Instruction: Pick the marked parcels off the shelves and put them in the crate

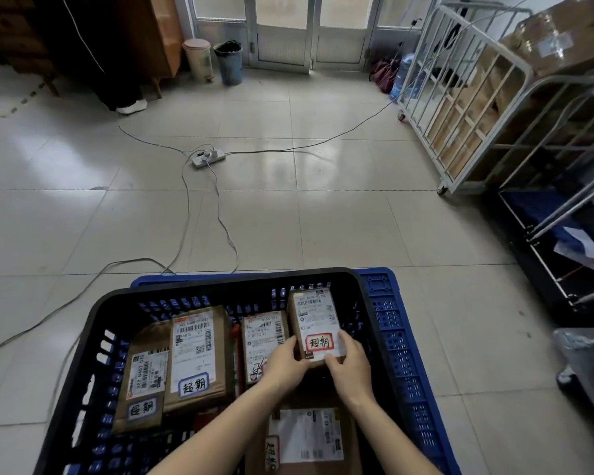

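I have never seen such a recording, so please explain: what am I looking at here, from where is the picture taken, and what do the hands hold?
There is no machine. A person wears a camera on the head, looking down at their own bare hands. Left hand and right hand together hold a small parcel with a red-framed marking, inside a black crate. The crate sits on a blue crate on a tiled floor. Other parcels with handwritten markings already lie in it. A cart of boxes stands on the right.

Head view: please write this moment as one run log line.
both hands hold red-marked parcel | inside black crate | other marked parcels already in
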Motion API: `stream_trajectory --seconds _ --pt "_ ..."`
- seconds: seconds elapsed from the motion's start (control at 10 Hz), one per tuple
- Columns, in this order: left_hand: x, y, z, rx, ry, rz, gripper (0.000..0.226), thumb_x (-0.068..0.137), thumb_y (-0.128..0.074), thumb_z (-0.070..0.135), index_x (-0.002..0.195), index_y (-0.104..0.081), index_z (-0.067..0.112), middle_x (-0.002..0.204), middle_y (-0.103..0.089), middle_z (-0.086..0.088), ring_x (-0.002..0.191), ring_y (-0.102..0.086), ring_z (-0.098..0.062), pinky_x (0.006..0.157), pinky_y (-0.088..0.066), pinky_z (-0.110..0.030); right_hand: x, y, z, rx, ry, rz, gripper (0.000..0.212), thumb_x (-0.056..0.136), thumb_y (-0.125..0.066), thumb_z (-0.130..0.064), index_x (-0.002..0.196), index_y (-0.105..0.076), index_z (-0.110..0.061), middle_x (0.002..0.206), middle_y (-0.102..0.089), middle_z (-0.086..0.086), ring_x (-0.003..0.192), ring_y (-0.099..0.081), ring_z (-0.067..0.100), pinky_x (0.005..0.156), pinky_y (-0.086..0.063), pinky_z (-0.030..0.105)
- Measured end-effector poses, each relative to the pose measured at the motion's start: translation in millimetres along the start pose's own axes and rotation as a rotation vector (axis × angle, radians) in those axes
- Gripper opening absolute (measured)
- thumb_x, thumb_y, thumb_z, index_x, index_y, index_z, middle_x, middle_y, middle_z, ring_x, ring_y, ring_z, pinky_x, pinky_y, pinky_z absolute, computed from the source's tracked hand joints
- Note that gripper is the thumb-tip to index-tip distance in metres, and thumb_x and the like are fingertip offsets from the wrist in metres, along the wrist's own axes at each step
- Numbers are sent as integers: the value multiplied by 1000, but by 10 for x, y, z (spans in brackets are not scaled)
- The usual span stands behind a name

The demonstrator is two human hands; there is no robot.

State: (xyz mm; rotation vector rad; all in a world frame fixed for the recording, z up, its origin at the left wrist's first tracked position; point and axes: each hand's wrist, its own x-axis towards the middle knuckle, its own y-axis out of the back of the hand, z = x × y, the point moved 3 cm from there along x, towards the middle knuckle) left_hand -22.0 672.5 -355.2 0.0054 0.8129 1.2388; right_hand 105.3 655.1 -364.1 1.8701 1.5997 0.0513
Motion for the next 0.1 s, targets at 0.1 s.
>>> stream_trajectory --seconds 0.1 --pt "-42 114 -13 12 9 24 59 90 -58 16 144 -33 10 140 -49 -8 127 -47 -20 96 -40 -23 -57 51 -46 -4 37 28 53 90 -55 -11 140 -38 -13 136 -45 5 119 -46 13 97 -39 23"
